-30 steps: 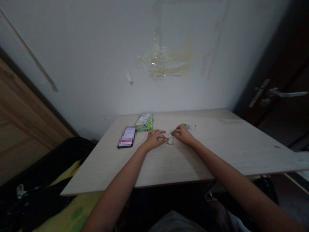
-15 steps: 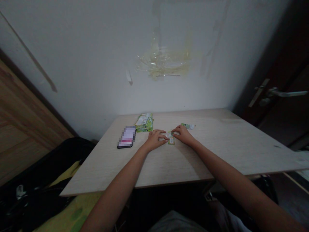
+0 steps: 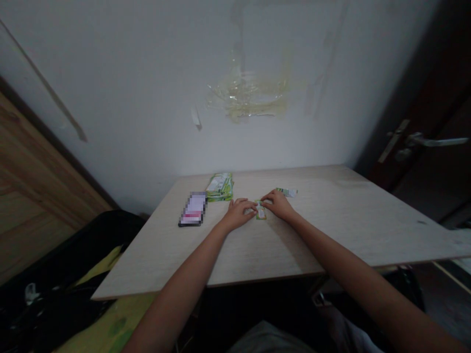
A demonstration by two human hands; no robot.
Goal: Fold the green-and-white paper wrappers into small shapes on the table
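Note:
A small green and white sachet (image 3: pixel 261 213) lies on the light wooden table (image 3: pixel 331 230), pressed between both hands. My left hand (image 3: pixel 239 213) pinches its left edge with curled fingers. My right hand (image 3: pixel 278 203) pinches its right edge from the other side. A second small green and white sachet (image 3: pixel 289 192) lies just behind my right hand. A stack of similar green packets (image 3: pixel 220 186) rests further back to the left.
A phone (image 3: pixel 193 209) lies left of my left hand, near the packet stack. The table stands against a white wall with old tape marks. A dark door with a metal handle (image 3: pixel 427 142) is at the right. Dark bags (image 3: pixel 55 289) lie below left.
The sachet between my fingers looks narrower and more folded than a second ago. Both hands stay in nearly the same spot, drawn slightly closer together.

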